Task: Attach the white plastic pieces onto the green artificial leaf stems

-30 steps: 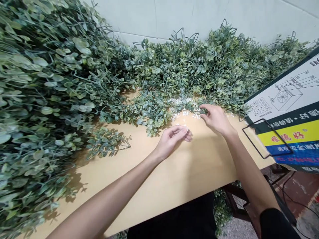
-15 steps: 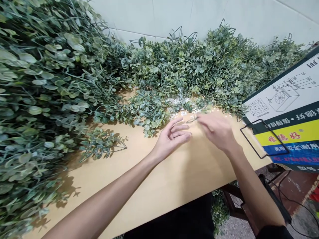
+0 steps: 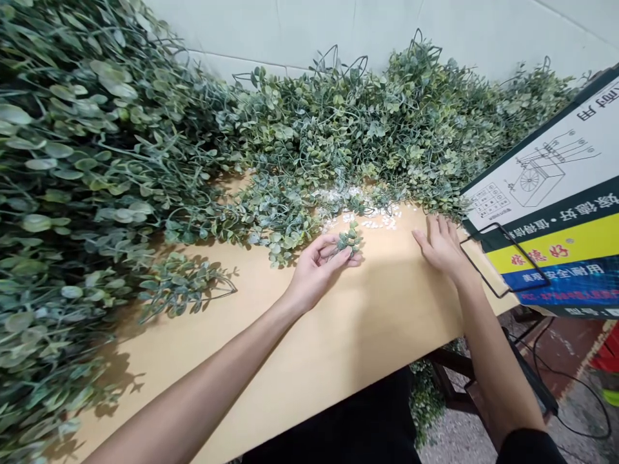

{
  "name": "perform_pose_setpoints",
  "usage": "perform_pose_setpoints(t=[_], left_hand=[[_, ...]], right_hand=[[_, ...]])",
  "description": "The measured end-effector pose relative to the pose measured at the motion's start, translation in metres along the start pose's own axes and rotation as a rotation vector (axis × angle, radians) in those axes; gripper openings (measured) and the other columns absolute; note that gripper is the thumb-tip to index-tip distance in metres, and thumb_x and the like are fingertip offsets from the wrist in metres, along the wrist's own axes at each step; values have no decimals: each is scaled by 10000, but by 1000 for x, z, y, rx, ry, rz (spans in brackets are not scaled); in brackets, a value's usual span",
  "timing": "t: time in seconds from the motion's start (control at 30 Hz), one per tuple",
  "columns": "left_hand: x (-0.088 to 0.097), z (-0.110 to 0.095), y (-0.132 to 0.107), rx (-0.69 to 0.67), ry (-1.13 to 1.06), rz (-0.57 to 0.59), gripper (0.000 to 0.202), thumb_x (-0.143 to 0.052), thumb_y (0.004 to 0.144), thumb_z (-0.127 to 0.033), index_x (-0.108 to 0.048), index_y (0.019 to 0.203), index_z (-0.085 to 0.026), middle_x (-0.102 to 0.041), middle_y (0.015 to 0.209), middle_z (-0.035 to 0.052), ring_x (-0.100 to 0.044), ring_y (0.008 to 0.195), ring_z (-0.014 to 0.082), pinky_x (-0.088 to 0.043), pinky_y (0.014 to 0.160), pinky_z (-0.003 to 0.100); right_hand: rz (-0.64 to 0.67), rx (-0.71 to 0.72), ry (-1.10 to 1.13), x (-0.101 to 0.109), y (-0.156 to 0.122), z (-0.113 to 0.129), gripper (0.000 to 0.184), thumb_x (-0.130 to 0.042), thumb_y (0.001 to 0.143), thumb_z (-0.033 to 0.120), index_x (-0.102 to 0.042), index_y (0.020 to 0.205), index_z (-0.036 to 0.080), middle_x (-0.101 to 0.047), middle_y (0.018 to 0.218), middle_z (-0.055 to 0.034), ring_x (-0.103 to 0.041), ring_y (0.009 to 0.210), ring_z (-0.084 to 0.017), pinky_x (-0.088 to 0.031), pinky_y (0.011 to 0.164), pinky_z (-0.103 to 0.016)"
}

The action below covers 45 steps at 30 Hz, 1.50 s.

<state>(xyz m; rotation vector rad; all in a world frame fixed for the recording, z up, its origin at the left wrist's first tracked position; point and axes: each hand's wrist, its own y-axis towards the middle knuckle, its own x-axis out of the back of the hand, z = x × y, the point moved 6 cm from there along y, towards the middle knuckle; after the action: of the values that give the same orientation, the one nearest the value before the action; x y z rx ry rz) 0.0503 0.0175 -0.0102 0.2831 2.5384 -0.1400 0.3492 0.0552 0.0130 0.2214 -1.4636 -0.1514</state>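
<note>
A small sprig of artificial green leaves is pinched between the thumb and fingers of my left hand, just above the tabletop. My right hand reaches to the right part of the table, palm down, thumb apart from the fingers. Its fingertips touch the edge of the leafy pile, and nothing shows in its grasp. Small white pieces lie scattered between the hands, in front of the foliage. One separate leafy branch with a looped stem end rests left of my left hand.
Heaped artificial foliage covers the table's left side and back. A printed cardboard box stands at the right, with a black wire frame against it. Behind is a pale wall. The wooden tabletop ends at a front edge near my lap.
My left hand has closed on a small leafy sprig. The right hand has moved right, away from the left, to the foliage's edge. The view has shifted slightly.
</note>
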Motion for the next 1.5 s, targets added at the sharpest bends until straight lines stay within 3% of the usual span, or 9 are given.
perform_pose_setpoints(t=[0.13, 0.33, 0.53, 0.67, 0.77, 0.97, 1.1, 1.3, 1.5], left_hand=[[1, 1, 1, 2, -3, 3, 363, -903, 788, -298, -644, 1014, -181, -810, 959, 62, -807, 894, 242, -614, 1001, 498], [2, 2, 2, -4, -15, -9, 432, -893, 800, -289, -567, 1073, -211, -817, 923, 49, -808, 900, 236, -628, 923, 450], [-2, 2, 1, 26, 19, 11, 386, -846, 851, -389, -569, 1034, -193, -809, 927, 75, -801, 889, 227, -619, 826, 364], [-4, 3, 0, 46, 43, 61, 312, -796, 895, -422, -627, 1008, -185, -779, 948, 68, -790, 937, 241, -624, 826, 366], [-2, 4, 0, 26, 111, 76, 291, -736, 935, -460, -697, 1027, -187, -756, 1083, 82, -759, 998, 235, -634, 845, 373], [7, 5, -1, -17, 344, 25, 308, -766, 906, -456, -769, 1037, -178, -750, 1052, 78, -720, 979, 216, -594, 923, 355], [8, 3, -4, -12, 294, 8, 324, -813, 876, -395, -725, 1117, -197, -758, 987, 52, -751, 912, 200, -576, 945, 357], [4, -3, -8, -48, 318, 18, 355, -899, 782, -291, -706, 1063, -191, -754, 1007, 62, -759, 907, 203, -605, 852, 319], [0, -6, -7, -88, 305, 32, 384, -876, 811, -284, -698, 1146, -224, -750, 1018, 53, -757, 816, 181, -623, 769, 311]], right_hand=[[113, -186, 127, -32, 4, -6, 804, -196, 1068, 603, -283, 1635, 40, -172, 1743, -273, -102, 1635, -463, -134, 1292, -687], [220, 167, 360, -32, 10, 63, 796, -228, 1069, 634, -209, 1688, 135, -104, 1786, -145, -43, 1668, -328, -64, 1352, -552], [-31, 226, 660, -25, 31, 82, 680, -296, 1081, 602, -418, 1605, 186, -389, 1698, -132, -299, 1614, -272, -229, 1343, -486], [-325, 68, 906, -21, 39, 57, 499, -427, 1068, 550, -611, 1404, 230, -656, 1444, -120, -619, 1351, -262, -499, 1168, -446], [-480, -7, 945, -13, 33, 32, 341, -578, 1011, 474, -688, 1201, 213, -752, 1170, -105, -723, 1078, -228, -597, 953, -363], [-279, 100, 685, 1, 23, 20, 162, -680, 874, 264, -725, 1021, 213, -679, 740, 8, -581, 610, -141, -515, 637, -273], [-154, 167, 615, -2, 22, 27, 219, -697, 827, 238, -733, 1041, 205, -725, 795, -6, -625, 665, -150, -526, 684, -281], [-144, 169, 627, -2, 24, 32, 155, -654, 871, 256, -730, 994, 201, -726, 799, -29, -662, 687, -175, -542, 681, -314], [-247, 32, 991, 11, 20, 39, 173, -769, 844, 350, -700, 937, 222, -734, 907, -54, -713, 786, -205, -624, 756, -351]])
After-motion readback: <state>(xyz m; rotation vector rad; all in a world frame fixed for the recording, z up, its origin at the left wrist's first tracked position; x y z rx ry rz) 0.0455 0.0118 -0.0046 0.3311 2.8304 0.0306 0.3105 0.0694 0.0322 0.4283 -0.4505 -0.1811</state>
